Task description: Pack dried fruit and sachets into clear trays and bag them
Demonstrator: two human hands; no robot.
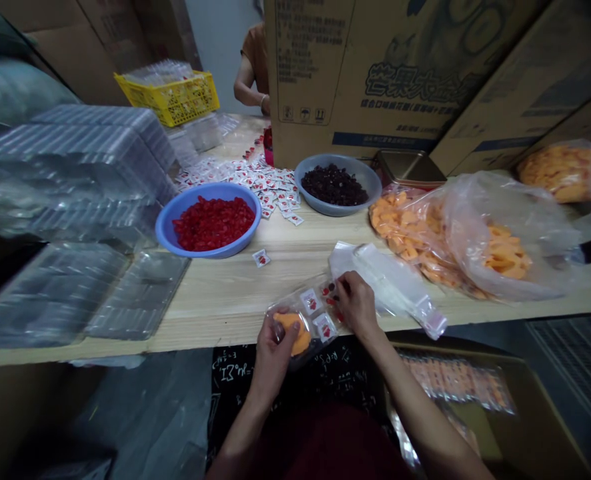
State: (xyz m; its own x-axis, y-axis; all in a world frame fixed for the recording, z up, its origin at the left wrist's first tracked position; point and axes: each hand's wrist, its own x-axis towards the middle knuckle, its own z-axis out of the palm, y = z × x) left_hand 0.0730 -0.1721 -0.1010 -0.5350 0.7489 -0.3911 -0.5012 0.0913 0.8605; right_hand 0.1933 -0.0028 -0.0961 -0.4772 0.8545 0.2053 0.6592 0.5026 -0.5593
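My left hand (275, 350) grips the left end of a clear plastic tray (300, 301) at the table's front edge, its thumb over an orange piece (295, 331) in the left compartment. Two small white packets with red print, an upper packet (310, 301) and a lower packet (324, 327), lie in the middle of the tray. Small red and dark pieces (330, 300) sit in its right part. There my right hand (359, 307) reaches down with its fingers closed together; whatever is between the fingertips is hidden. Clear plastic bags (380, 270) lie just behind my right hand.
A blue bowl of red pieces (165, 227) and a grey bowl of dark pieces (372, 193) stand behind, near scattered packets (270, 180). Stacked clear trays (80, 160) fill the left; bagged orange pieces (405, 233) lie right. Cardboard boxes (355, 80) partly hide another person (255, 67).
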